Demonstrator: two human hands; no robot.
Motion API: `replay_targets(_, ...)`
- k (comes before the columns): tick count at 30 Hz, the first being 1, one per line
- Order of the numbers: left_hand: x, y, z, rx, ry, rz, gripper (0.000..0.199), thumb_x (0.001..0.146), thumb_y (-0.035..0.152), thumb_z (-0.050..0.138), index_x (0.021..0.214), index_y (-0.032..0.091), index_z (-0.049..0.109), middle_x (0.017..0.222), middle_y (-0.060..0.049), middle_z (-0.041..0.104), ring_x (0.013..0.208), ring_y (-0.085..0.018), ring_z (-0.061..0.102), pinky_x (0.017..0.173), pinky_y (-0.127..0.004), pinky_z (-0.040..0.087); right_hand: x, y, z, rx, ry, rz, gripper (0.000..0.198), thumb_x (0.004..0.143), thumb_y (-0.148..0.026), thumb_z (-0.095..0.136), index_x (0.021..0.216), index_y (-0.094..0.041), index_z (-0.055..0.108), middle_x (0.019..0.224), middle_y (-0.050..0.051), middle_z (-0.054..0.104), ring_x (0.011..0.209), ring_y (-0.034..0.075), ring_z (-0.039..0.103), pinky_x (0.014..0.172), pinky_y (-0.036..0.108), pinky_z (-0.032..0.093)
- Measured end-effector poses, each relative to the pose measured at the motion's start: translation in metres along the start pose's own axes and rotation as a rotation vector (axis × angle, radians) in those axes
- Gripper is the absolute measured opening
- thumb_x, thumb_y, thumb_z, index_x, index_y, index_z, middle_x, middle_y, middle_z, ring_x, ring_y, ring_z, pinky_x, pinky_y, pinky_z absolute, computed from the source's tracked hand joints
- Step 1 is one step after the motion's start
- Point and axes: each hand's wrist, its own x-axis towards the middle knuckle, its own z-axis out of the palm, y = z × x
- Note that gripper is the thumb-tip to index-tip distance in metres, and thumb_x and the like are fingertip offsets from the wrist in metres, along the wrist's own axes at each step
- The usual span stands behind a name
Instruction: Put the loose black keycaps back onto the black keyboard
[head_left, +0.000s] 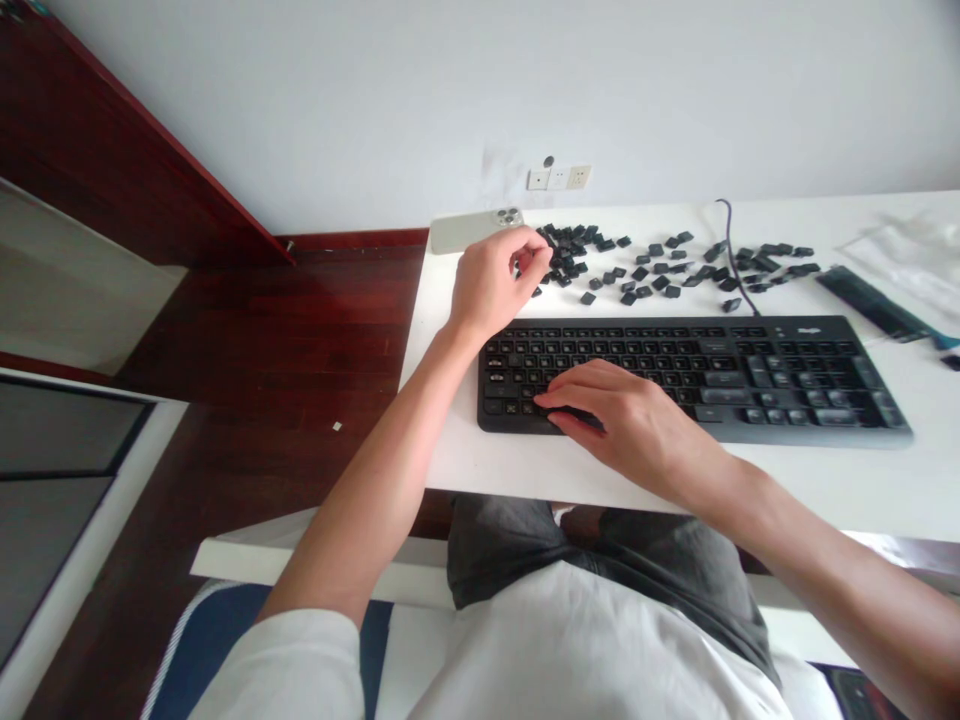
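Pale grey wall [337, 110] runs behind a white tabletop [450, 440], with a row of sockets [559, 179] low on it and a dark red wooden floor [322, 340] off to the left. Along the front of the tabletop lies a black keyboard [724, 379], its long side towards the person. Many key places in its main block look bare, while some caps sit in place farther right.

Loose black keycaps [660, 283] are strewn behind the keyboard, heaped densely at the left and thinning out to the right. From the keyboard's back edge a dark cable [729, 240] rises among them. At the back left corner rests a phone [461, 232], camera side up; at the far right, a dark flat strip [874, 303] lies beside crumpled clear plastic [919, 255].

The left hand [495, 275] is raised at the near left edge of the heap, thumb and forefinger drawn close together; whether they pinch anything cannot be told. The right hand [634, 415] reaches over the keyboard's lower left part, its fingers [574, 396] bent, the forefinger at the bottom rows and the thumb narrowly apart from it; anything held between them is too small to make out.
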Motion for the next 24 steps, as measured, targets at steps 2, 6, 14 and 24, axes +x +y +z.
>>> replay_targets(2, -0.0001, 0.0002, -0.0003, 0.000, -0.002, 0.001, 0.024, 0.101, 0.039, 0.063, 0.084, 0.022, 0.067, 0.077, -0.002, 0.068, 0.068, -0.014, 0.058, 0.068, -0.029, 0.045, 0.0001, -0.0003, -0.0004, 0.001, -0.002, 0.010, 0.024, 0.100, -0.013, 0.060, 0.110, -0.022, 0.080, 0.110, 0.009, 0.079, 0.104, 0.029, 0.072, 0.089, 0.047, 0.063)
replay_targets(6, -0.0003, -0.0005, 0.0002, -0.005, -0.005, -0.004, 0.024, 0.101, 0.038, 0.064, 0.084, 0.022, 0.068, 0.077, -0.003, 0.069, 0.069, -0.014, 0.059, 0.067, -0.028, 0.045, 0.0000, -0.0018, -0.0021, 0.005, -0.023, 0.019, 0.023, 0.100, -0.012, 0.059, 0.104, -0.022, 0.080, 0.105, 0.008, 0.080, 0.101, 0.028, 0.073, 0.087, 0.045, 0.063)
replay_targets(14, -0.0013, -0.0010, 0.0024, -0.024, -0.014, -0.014, 0.021, 0.100, 0.037, 0.066, 0.085, 0.022, 0.069, 0.077, -0.003, 0.070, 0.070, -0.016, 0.061, 0.068, -0.029, 0.047, 0.0008, -0.0035, -0.0040, -0.018, -0.068, -0.020, 0.027, 0.104, -0.016, 0.055, 0.097, -0.021, 0.080, 0.105, 0.010, 0.080, 0.097, 0.029, 0.073, 0.081, 0.045, 0.062)
replay_targets(24, -0.0013, -0.0015, -0.0004, 0.030, -0.026, 0.011, 0.024, 0.103, 0.036, 0.060, 0.088, 0.021, 0.070, 0.080, -0.003, 0.072, 0.071, -0.014, 0.062, 0.070, -0.029, 0.046, 0.0009, -0.0038, -0.0026, -0.044, -0.058, -0.004, 0.018, 0.102, -0.012, 0.058, 0.102, -0.017, 0.075, 0.101, 0.010, 0.077, 0.095, 0.027, 0.073, 0.080, 0.041, 0.061)
